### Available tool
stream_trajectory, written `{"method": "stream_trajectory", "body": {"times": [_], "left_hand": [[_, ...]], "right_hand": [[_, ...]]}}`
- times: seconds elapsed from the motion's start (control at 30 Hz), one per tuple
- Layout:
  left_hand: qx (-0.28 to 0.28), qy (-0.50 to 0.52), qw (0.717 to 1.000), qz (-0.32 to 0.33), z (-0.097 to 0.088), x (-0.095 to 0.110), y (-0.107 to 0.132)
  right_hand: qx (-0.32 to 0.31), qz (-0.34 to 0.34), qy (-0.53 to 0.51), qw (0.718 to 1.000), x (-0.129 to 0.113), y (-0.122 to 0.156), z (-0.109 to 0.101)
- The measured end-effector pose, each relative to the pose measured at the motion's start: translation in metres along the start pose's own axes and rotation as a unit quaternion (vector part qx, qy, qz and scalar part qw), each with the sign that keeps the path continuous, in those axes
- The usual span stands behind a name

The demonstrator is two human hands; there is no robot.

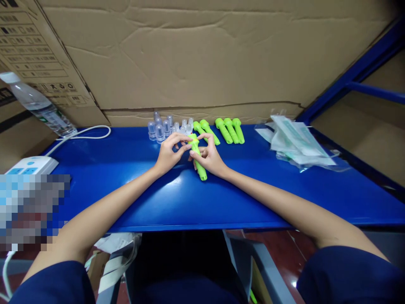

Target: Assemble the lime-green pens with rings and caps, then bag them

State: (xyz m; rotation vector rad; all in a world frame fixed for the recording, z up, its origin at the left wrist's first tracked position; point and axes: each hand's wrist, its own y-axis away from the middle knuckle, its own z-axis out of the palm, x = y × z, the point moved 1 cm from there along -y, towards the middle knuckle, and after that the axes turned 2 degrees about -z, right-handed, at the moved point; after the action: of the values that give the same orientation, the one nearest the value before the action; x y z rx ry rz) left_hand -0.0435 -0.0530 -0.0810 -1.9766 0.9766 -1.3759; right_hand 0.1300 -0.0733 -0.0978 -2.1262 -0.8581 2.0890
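Left fingers [181,137] and right fingers [206,136] hold a green torch [199,162] over a glossy blue tabletop [190,207], cardboard [221,55] behind.

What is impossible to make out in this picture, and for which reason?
In the head view:
Part of the bright green plastic tube: covered by the right hand.
Whether the left hand pinches something small: hidden by its fingers.
Lower part of the white plastic power strip: masked by pixel blocks.
Print on the clear plastic bottle: too small, blurred.
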Motion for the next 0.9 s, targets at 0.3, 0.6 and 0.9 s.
{"method": "stream_trajectory", "body": {"times": [0.3, 0.6, 0.9], "left_hand": [[0.029, -0.011, 0.999, -0.029, -0.001, -0.004, 0.0], [0.037, -0.038, 0.997, -0.061, -0.007, -0.011, -0.003], [-0.035, -0.011, 0.997, -0.065, -0.006, -0.011, -0.002]], "right_hand": [[-0.005, 0.006, -0.015, 1.0, 0.005, -0.003, -0.003], [-0.013, -0.004, 0.005, 1.0, 0.009, -0.003, -0.005], [0.004, 0.005, 0.013, 1.0, 0.007, -0.002, -0.003]]}}
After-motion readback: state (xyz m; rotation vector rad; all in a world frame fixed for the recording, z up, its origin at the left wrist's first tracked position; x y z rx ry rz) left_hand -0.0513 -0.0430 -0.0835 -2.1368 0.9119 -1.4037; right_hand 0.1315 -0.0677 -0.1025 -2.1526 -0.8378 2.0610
